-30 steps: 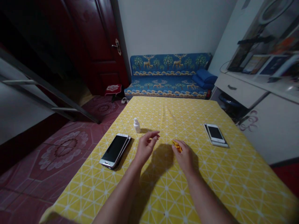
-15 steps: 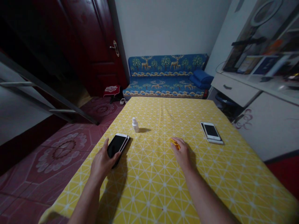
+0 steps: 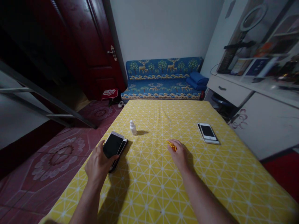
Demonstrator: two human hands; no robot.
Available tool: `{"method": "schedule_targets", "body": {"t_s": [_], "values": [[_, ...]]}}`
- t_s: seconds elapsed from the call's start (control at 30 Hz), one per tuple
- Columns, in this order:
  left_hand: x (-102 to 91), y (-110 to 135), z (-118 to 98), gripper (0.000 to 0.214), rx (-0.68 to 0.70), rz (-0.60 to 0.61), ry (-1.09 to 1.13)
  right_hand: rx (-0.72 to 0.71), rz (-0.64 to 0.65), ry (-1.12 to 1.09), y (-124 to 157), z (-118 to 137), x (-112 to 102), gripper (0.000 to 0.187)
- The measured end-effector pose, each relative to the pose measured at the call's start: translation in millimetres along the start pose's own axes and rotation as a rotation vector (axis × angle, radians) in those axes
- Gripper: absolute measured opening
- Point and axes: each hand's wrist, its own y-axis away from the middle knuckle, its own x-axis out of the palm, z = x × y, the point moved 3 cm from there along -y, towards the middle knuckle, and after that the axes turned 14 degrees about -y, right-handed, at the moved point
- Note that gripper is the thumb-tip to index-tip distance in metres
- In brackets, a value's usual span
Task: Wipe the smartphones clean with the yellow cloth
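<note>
My left hand (image 3: pixel 99 161) is closed around the sides of a smartphone (image 3: pixel 113 145) with a dark screen and a pale frame, thumb on its right edge. Under it, partly covered, more phones (image 3: pixel 121 151) lie on the table at the left. My right hand (image 3: pixel 178 154) is closed on a small crumpled yellow-orange cloth (image 3: pixel 172 145), which shows between the fingers and rests near the tabletop. A white spray bottle (image 3: pixel 133 128) stands upright beyond the left-hand phones. Two stacked phones (image 3: pixel 207 132), the upper one white, lie at the right side of the table.
A yellow cloth with white lines (image 3: pixel 149 199) covers the table. Behind it is a blue patterned sofa (image 3: pixel 161 84). A white cabinet (image 3: pixel 268 121) stands on the right, a dark red door (image 3: pixel 93 46) and a metal ladder-like frame (image 3: pixel 58 107) on the left.
My left hand has raised the top phone and shifted it left, uncovering more of the phones beneath. My right hand keeps the cloth at about the same spot. The camera view has shifted slightly.
</note>
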Motion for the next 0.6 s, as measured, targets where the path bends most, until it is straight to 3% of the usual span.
{"method": "schedule_targets", "body": {"t_s": [0.17, 0.23, 0.3, 0.37, 0.5, 0.6], "values": [[-2.4, 17.3, -1.5, 0.06, -0.05, -0.24, 0.317, -0.014, 0.005, -0.017, -0.4, -0.2, 0.8, 0.025], [-1.4, 29.3, -12.7, 0.059, -0.094, -0.216, 0.618, -0.018, -0.007, -0.057, -1.0, -2.2, 2.4, 0.024], [5.0, 42.3, -33.3, 0.055, -0.192, 0.0, 0.986, -0.009, -0.021, -0.091, -1.8, -5.6, 4.0, 0.023], [12.3, 55.8, -65.7, 0.058, -0.189, 0.338, 1.343, 0.021, -0.052, -0.127, -2.3, -10.2, 4.4, 0.023], [23.2, 72.1, -126.9, 0.051, -0.155, 0.857, 1.644, 0.146, -0.18, -0.311, -2.0, -22.0, 0.7, 0.035], [29.1, 63.8, -157.2, 0.053, -0.049, 0.968, 1.721, 0.218, -0.28, -0.477, -2.4, -29.0, -3.3, 0.044]]}}
